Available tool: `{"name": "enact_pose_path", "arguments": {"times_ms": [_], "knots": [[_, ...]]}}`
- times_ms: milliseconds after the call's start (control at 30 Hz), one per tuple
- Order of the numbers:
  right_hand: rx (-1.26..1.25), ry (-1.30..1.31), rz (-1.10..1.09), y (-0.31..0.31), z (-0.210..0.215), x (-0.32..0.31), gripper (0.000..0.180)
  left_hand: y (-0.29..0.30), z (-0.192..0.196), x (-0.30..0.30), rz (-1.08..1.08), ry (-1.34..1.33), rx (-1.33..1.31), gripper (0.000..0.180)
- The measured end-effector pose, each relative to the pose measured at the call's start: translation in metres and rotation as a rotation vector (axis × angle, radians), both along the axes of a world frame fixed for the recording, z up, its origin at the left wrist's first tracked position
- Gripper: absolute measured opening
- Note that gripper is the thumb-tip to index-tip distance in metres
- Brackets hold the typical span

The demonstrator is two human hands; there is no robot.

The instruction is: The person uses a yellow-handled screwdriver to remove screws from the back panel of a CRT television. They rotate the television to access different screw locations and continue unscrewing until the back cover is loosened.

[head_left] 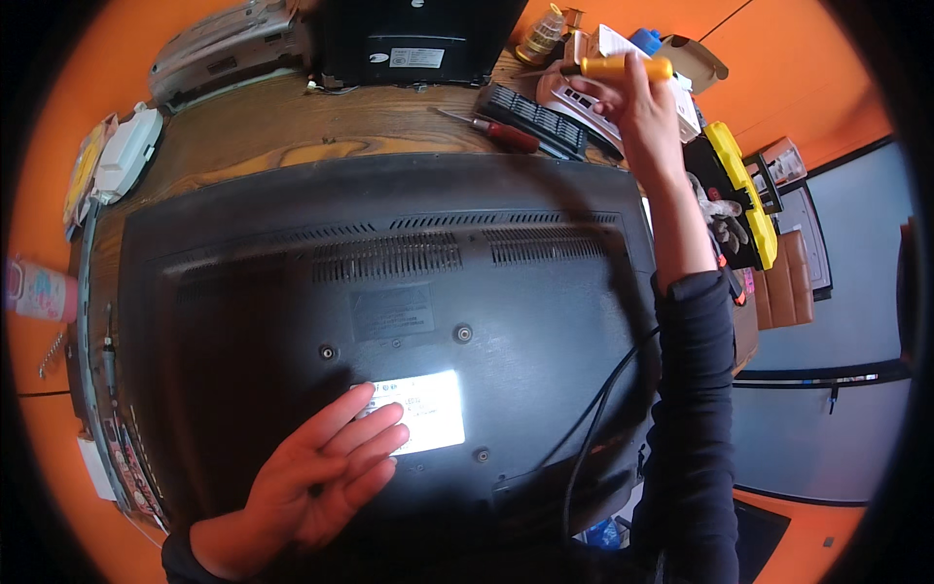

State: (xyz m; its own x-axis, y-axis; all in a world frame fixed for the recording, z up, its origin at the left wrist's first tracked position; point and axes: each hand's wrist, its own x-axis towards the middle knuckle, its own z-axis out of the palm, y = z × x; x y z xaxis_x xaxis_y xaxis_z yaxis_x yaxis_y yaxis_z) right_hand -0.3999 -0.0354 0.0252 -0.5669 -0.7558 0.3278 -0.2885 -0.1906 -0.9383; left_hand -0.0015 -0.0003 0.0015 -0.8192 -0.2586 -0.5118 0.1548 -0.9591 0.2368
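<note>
Black flat-panel casing [555, 302] lies back side up on the wooden surface [321, 122]. Finish dark; slotted vents [389, 255] across the upper part, round fittings below, white label [433, 414] near the lower middle. Left hand [326, 467] empty, fingers extended, beside the label. Right hand [644, 107] grasps a yellow-handled screwdriver [608, 68] beyond the casing's far edge.

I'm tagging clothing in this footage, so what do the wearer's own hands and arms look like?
The left hand and right hand are ungloved, with no ring or watch visible. The wrinkled, nearly black fabric right sleeve ends short of the wrist; only a bit of the matching dark left sleeve shows.
</note>
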Motion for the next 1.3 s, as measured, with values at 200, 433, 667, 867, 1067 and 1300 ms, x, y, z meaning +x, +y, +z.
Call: {"name": "enact_pose_path", "arguments": {"times_ms": [200,433,667,867,1067,1300], "knots": [[-0.125,-0.02,-0.049,0.013,-0.066,-0.032,0.022,0.003,-0.003,0.002,0.111,0.093,0.184,0.052],[-0.125,0.257,-0.27,0.018,-0.07,-0.029,0.018,0.002,0.013,0.0,0.006,-0.283,0.012,0.049],[0.007,0.47,-0.447,0.02,-0.068,-0.026,0.024,0.007,0.01,-0.003,0.097,-0.236,0.001,0.047],[0.009,0.501,-0.459,0.02,-0.066,-0.026,0.026,0.003,0.014,-0.006,-0.007,-0.269,-0.001,0.047],[0.009,0.565,-0.46,0.02,-0.064,-0.026,0.027,0.002,0.013,-0.006,0.027,-0.269,0.069,0.046],[0.034,0.557,-0.512,0.021,-0.064,-0.026,0.029,0.003,0.011,-0.006,0.068,-0.206,0.124,0.044]]}}
